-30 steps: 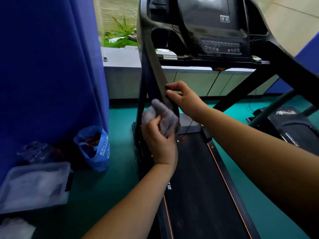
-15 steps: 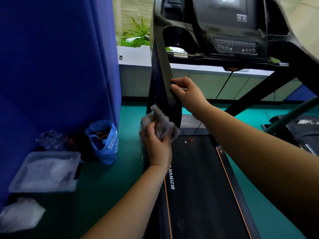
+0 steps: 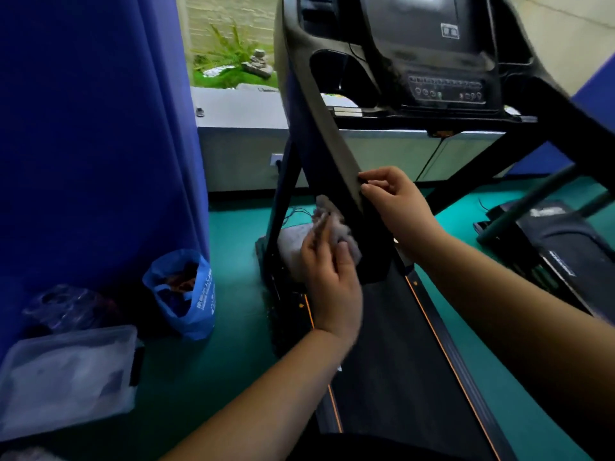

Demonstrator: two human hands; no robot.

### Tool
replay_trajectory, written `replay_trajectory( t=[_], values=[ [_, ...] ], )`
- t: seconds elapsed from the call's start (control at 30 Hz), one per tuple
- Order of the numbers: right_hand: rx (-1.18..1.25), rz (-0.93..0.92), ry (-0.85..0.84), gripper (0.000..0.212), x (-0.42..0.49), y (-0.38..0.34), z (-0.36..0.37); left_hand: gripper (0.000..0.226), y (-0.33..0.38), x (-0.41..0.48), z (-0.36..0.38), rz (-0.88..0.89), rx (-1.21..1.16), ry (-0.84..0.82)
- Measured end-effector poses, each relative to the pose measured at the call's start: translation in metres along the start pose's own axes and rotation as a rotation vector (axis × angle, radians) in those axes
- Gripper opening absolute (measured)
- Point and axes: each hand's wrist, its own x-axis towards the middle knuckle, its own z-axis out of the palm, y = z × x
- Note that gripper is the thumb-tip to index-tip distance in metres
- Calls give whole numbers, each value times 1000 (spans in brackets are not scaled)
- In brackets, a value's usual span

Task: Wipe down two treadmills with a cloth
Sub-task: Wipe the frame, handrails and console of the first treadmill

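A black treadmill (image 3: pixel 392 361) fills the middle, its console at the top and its left upright post (image 3: pixel 319 148) slanting down to the deck. My left hand (image 3: pixel 329 277) holds a crumpled grey cloth (image 3: pixel 299 244) against the lower part of that post, near its base. My right hand (image 3: pixel 396 207) grips the post's right edge a little higher, fingers curled round it. A second black treadmill (image 3: pixel 565 247) lies at the right edge, partly cut off.
A blue curtain (image 3: pixel 100 128) hangs at the left. Below it on the green floor (image 3: pixel 233 344) sit a blue plastic bag (image 3: pixel 186 294), a clear bag and a translucent lidded box (image 3: pixel 66 377). A low white wall (image 3: pixel 239 154) and a window stand behind.
The view has shifted left and closer. My left hand has slid the cloth further down and to the left side of the post. My right hand keeps its hold on the post.
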Motion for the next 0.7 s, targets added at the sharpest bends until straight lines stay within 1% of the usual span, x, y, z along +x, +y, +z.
replay_trajectory(
  t=[0.07, 0.1, 0.17, 0.27, 0.33, 0.4, 0.47, 0.53, 0.63, 0.7],
  values=[
    [-75, 17, 48, 12, 4, -6, 5, 52, -5, 12, 5, 33, -11, -41],
    [-128, 16, 73, 14, 6, -10, 7, 49, -5, 21, 7, 25, -45, -57],
    [-222, 18, 124, 17, 8, -15, 13, 38, -1, 44, 9, -30, -118, -71],
    [-273, 31, 183, 15, 9, -17, 17, 37, -8, 91, 15, -103, -128, -97],
    [-272, 42, 192, 12, 8, -17, 18, 34, -27, 134, 17, -195, -127, -117],
    [-255, 49, 200, 11, 6, -18, 19, 29, -41, 171, 13, -348, -168, -78],
    [-256, 47, 207, 13, 5, -19, 19, 26, -36, 182, 5, -417, -208, -43],
    [-227, 65, 211, 17, 4, -20, 19, 29, -23, 160, -3, -398, -228, -74],
    [-184, 62, 216, 17, 4, -20, 21, 36, -8, 99, -5, -192, -257, -201],
    [-191, 61, 215, 17, 3, -19, 21, 42, -7, 75, -2, -106, -244, -226]
  ],
)
